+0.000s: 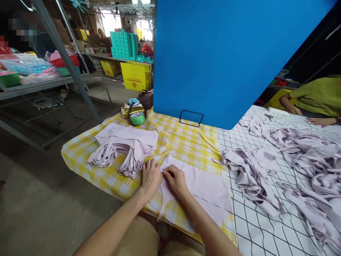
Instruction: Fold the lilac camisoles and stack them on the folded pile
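Observation:
A pale lilac strappy top (pixel 205 183) lies flat in front of me, one thin strap hanging toward the table's front edge. My left hand (pixel 151 176) is closed at the top's left edge, fingers curled down. Close beside it, my right hand (pixel 176 180) pinches the same edge between thumb and index finger. The fingertips of both hands nearly meet there, and the fabric between them is mostly covered. Just left of my left hand rests a neat stack of matching tops (pixel 130 137), their looped straps pointing toward me.
A yellow checked cloth (pixel 183 138) covers my table part. Rumpled lilac garments (pixel 250 177) spread over the white grid cloth (pixel 247 227) at right. A blue board (pixel 213 57) rises behind. Green tape (pixel 137 118) sits at the back left. A co-worker's hands (pixel 322 121) rest far right.

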The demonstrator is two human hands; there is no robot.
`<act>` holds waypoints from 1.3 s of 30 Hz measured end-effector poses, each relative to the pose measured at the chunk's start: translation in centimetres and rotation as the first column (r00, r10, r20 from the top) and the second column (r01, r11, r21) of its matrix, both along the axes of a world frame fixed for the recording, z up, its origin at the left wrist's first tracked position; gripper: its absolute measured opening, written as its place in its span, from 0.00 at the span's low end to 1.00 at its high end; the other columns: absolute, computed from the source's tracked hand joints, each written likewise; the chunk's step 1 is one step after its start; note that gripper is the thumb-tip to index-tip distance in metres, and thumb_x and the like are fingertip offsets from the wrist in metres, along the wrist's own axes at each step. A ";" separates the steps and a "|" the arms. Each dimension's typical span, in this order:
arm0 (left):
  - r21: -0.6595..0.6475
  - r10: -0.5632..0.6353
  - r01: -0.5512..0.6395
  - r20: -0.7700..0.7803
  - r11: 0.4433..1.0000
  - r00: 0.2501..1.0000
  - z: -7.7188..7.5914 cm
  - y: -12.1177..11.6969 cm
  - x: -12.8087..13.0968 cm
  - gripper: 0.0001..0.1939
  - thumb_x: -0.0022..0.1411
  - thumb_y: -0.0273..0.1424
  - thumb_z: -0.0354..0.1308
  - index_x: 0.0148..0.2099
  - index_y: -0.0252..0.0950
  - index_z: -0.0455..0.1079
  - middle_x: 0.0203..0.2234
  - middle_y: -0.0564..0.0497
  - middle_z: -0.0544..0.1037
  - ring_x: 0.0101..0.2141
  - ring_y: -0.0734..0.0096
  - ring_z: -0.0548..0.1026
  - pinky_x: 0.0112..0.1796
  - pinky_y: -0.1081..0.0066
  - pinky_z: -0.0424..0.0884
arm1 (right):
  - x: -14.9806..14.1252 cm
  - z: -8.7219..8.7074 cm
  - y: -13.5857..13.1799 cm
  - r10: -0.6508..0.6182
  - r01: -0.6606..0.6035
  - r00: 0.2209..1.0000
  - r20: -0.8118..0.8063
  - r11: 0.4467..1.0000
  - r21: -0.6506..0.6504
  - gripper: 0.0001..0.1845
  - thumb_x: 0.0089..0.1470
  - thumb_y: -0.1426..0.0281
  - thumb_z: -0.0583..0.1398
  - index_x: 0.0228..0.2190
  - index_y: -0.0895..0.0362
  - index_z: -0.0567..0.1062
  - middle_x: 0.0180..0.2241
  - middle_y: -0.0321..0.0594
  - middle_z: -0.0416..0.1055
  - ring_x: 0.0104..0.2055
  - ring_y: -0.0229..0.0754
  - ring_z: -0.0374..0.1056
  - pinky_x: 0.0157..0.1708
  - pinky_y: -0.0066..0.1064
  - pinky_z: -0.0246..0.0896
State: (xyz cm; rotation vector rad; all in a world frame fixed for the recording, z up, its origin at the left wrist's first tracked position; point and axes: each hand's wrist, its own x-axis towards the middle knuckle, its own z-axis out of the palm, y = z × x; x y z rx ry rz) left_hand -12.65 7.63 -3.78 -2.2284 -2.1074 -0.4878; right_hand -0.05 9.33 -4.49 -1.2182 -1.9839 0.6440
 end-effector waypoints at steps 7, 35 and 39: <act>0.042 -0.058 0.055 0.079 0.998 0.995 -0.4 -1.4 -0.7 0.20 0.55 0.27 0.56 0.51 0.29 0.62 0.45 0.40 0.68 0.48 0.54 0.65 0.48 0.56 0.62 | 0.9 0.3 1.7 -0.023 0.017 0.982 0.189 0.999 0.033 0.20 0.61 0.69 0.44 0.47 0.58 0.70 0.47 0.46 0.69 0.50 0.43 0.62 0.49 0.37 0.56; 0.087 -0.457 0.448 0.184 0.890 0.870 -1.3 -3.3 -3.8 0.15 0.58 0.21 0.48 0.44 0.37 0.69 0.43 0.47 0.75 0.48 0.64 0.70 0.55 0.55 0.59 | 1.3 -0.3 3.4 -0.064 0.006 0.890 0.452 0.992 0.128 0.22 0.61 0.69 0.46 0.54 0.61 0.63 0.56 0.51 0.60 0.60 0.49 0.51 0.53 0.46 0.50; 0.046 -0.313 0.324 0.413 0.945 0.855 -0.7 -2.2 -4.1 0.14 0.55 0.21 0.51 0.43 0.39 0.68 0.38 0.49 0.75 0.42 0.66 0.72 0.47 0.62 0.68 | 1.8 1.2 1.7 0.046 -0.113 0.912 0.407 0.983 0.142 0.14 0.56 0.67 0.55 0.44 0.54 0.71 0.45 0.44 0.70 0.48 0.45 0.63 0.46 0.38 0.58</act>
